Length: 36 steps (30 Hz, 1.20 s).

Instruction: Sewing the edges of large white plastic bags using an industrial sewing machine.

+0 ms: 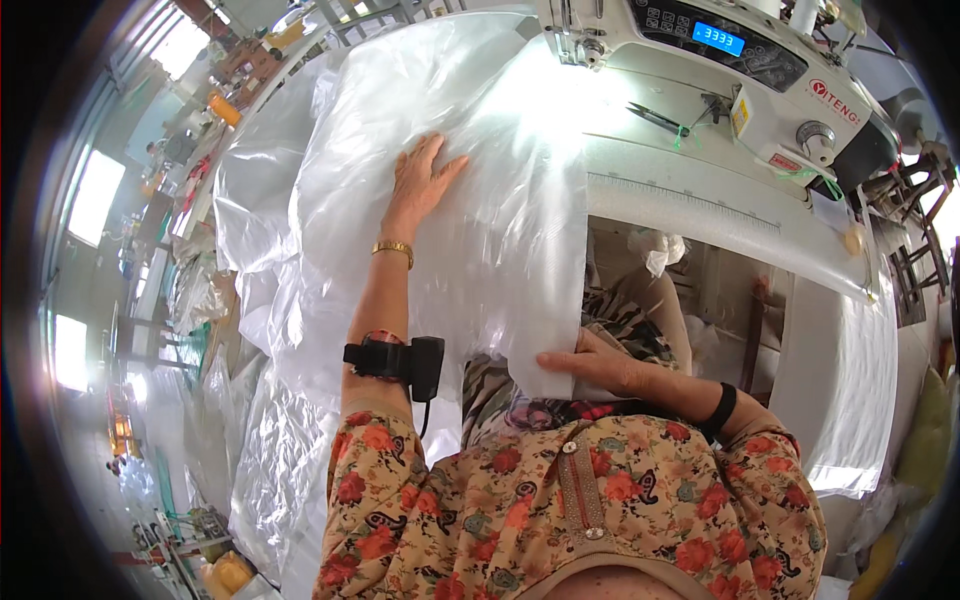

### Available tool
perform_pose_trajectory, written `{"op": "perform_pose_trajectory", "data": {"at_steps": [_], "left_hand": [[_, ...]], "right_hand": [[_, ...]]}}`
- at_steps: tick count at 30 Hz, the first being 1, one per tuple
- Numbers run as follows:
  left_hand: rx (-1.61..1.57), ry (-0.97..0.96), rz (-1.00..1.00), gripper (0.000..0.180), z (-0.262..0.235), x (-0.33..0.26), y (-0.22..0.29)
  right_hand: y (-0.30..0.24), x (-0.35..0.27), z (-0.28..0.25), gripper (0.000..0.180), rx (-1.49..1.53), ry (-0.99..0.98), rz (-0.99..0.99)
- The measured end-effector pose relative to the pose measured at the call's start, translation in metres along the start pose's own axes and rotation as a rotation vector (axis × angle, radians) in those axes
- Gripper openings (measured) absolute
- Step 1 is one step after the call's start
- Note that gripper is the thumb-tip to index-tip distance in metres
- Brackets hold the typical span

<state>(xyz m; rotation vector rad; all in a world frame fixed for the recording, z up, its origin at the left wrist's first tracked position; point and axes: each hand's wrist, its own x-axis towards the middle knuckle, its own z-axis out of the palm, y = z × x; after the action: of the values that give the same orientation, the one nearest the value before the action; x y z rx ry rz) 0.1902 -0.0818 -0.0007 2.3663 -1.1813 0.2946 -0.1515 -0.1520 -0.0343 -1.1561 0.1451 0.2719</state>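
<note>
A large sheet of white, glossy, translucent plastic film [520, 240] covers the left part of the sewing table and hangs down toward my lap. My left hand [418, 190] lies flat on it, fingers spread, left of the machine. At the film's near right edge, my right hand [595, 365] grips it with the thumb on top; the other fingers are hidden underneath. A sewing machine [700, 75] with a lit blue display stands beyond the film. Its lamp throws bright light onto the film near the needle area [590, 55].
Thread snips [655, 118] lie on the table right of the needle area. A ruler strip [690, 200] runs along the table front. More crumpled film [280, 470] hangs at the left. Wooden stools [915, 220] stand at the right. My legs in camouflage trousers are below the table edge.
</note>
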Motion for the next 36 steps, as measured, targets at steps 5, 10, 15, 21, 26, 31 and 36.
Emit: {"op": "perform_pose_trajectory", "data": {"at_steps": [5,10,15,21,26,31,36], "left_hand": [[-0.166,0.116,0.242,0.039,-0.041,-0.073,0.069],[-0.022,-0.005,0.277,0.019,-0.050,-0.160,0.119],[-0.208,0.153,0.216,0.004,-0.052,-0.162,0.122],[-0.941,-0.082,-0.135,0.019,-0.064,-0.168,0.121],[-1.189,-0.208,-0.314,0.022,-0.054,-0.183,0.125],[-0.794,-0.238,-0.188,0.018,-0.058,-0.193,0.127],[-0.552,-0.240,-0.080,0.015,-0.065,-0.192,0.137]], "right_hand": [[0.015,0.003,-0.002,0.035,0.062,0.177,-0.115],[0.018,0.002,-0.001,0.034,-0.057,0.132,-0.221],[0.020,0.002,-0.001,0.034,-0.180,0.158,-0.215],[0.015,0.000,0.005,0.036,-0.065,0.208,-0.226],[0.012,-0.003,0.010,0.034,-0.272,0.301,-0.274],[0.015,-0.004,0.017,0.035,-0.311,0.335,-0.318],[0.004,-0.011,0.024,0.032,-0.640,0.398,-0.262]]}}
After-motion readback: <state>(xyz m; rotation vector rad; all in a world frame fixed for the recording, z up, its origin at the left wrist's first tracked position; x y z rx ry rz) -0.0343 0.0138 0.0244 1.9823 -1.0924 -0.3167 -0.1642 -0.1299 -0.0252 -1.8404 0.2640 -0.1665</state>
